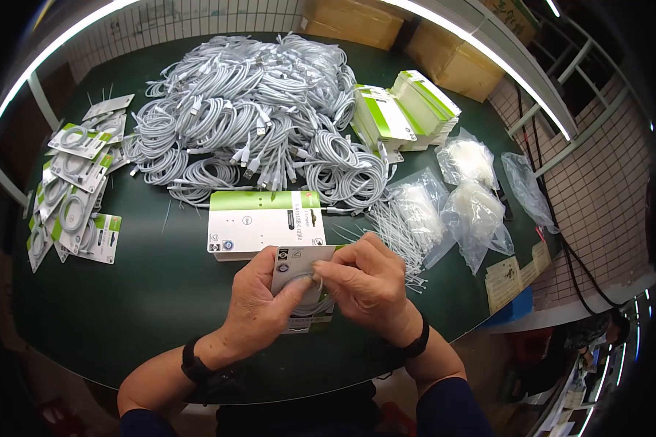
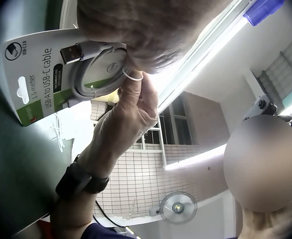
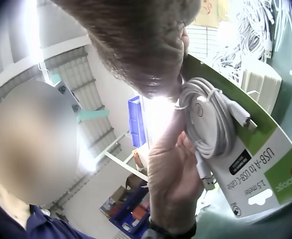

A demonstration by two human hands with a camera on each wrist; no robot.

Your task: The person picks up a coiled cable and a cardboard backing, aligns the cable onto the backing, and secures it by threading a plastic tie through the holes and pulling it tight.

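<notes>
My left hand (image 1: pixel 259 306) grips a white and green card (image 1: pixel 291 262), its thumb across the front. A coiled white cable (image 2: pixel 98 74) lies against the card (image 2: pixel 31 74), the USB-A plug (image 2: pixel 71 53) showing in the left wrist view. A thin white tie (image 2: pixel 132 76) loops round the coil's edge, and my right hand (image 1: pixel 372 284) pinches it with thumb and forefinger. In the right wrist view the coil (image 3: pixel 205 119) sits between my right hand (image 3: pixel 141 45) above and my left hand (image 3: pixel 173 174) below. Fingers partly hide the tie's end.
Coiled cables (image 1: pixel 248 95) are heaped at the back. Carded cables (image 1: pixel 73 182) lie left; a card stack (image 1: pixel 266 222) stands just beyond my hands. More cards (image 1: pixel 386 113), loose ties (image 1: pixel 397 237) and plastic bags (image 1: pixel 470 211) are to the right.
</notes>
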